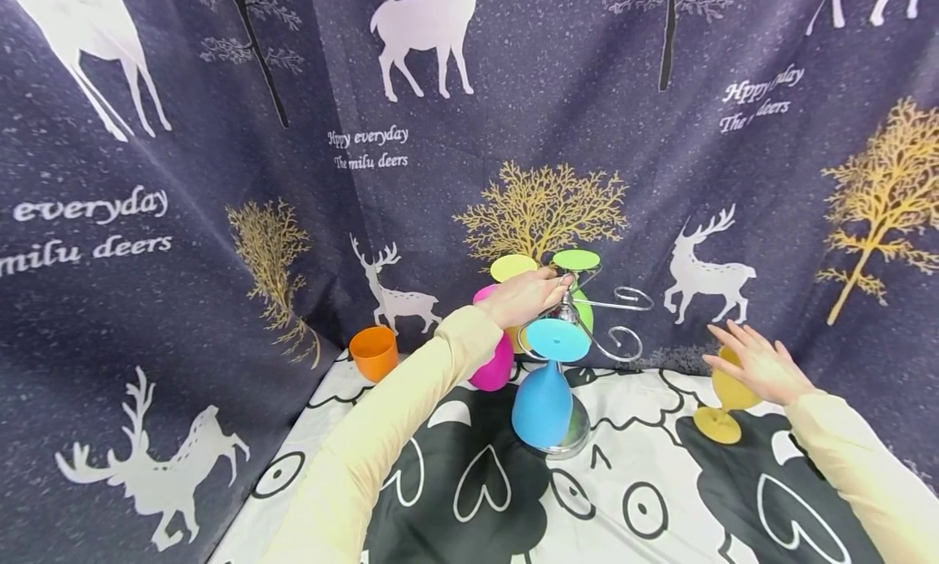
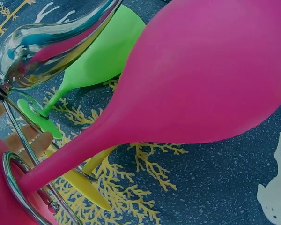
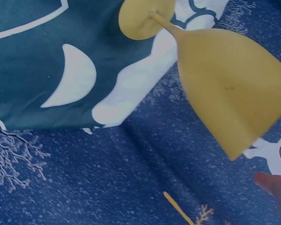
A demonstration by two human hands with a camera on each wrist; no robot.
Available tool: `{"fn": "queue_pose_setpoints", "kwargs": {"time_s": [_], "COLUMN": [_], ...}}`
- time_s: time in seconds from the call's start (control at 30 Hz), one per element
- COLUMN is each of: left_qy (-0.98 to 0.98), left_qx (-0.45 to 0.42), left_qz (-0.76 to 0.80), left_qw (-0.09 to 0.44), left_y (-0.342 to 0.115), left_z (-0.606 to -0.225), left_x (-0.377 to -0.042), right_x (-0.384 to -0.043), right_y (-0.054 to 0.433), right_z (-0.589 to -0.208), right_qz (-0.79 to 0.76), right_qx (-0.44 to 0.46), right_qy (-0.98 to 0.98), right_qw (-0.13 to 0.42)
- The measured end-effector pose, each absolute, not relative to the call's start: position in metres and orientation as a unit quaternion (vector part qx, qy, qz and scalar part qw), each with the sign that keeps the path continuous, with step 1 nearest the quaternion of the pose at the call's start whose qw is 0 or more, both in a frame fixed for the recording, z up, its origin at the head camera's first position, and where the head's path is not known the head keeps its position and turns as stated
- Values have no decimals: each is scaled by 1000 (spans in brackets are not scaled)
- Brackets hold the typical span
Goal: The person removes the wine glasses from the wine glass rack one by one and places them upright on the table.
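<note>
At the top of a chrome wine glass rack [image 1: 579,429], my left hand [image 1: 524,297] grips the metal; its fingertips [image 2: 35,143] show behind the rods in the left wrist view. Upside down on the rack hang a blue goblet [image 1: 543,405], a magenta goblet [image 2: 201,75], a green goblet [image 2: 98,56] and a yellow goblet [image 1: 513,266]. On the right, a mustard goblet [image 3: 229,79] stands upright on its foot. My right hand [image 1: 763,364] is beside its bowl with fingers straight; the right wrist view shows a gap between them.
An orange goblet [image 1: 374,352] stands at the back left, its lower part hidden by my left sleeve. Bare curled metal arms [image 1: 623,359] stick out on the rack's right side. A dark printed curtain [image 1: 411,197] hangs close behind, and a black and white cloth [image 1: 609,499] covers the table.
</note>
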State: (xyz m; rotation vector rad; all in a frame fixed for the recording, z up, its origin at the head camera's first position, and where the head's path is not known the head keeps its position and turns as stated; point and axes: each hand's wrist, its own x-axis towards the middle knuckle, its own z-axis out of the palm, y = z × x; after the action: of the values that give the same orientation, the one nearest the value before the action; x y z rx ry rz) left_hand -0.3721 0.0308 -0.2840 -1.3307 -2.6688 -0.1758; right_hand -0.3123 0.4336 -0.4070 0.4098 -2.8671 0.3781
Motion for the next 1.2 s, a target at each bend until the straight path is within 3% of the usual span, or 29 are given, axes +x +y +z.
{"fn": "queue_pose_setpoints", "kwargs": {"time_s": [0.67, 1.2], "left_qy": [-902, -899], "left_qx": [-419, -422], "left_qz": [-79, -94], "left_qw": [65, 69], "left_y": [28, 30], "left_z": [-287, -288], "left_x": [-373, -375], "right_x": [-291, -274], "right_y": [380, 321], "right_z": [-332, -294], "right_qz": [75, 74], "right_qx": [249, 348], "right_qy": [-939, -878], "right_qw": [226, 320]}}
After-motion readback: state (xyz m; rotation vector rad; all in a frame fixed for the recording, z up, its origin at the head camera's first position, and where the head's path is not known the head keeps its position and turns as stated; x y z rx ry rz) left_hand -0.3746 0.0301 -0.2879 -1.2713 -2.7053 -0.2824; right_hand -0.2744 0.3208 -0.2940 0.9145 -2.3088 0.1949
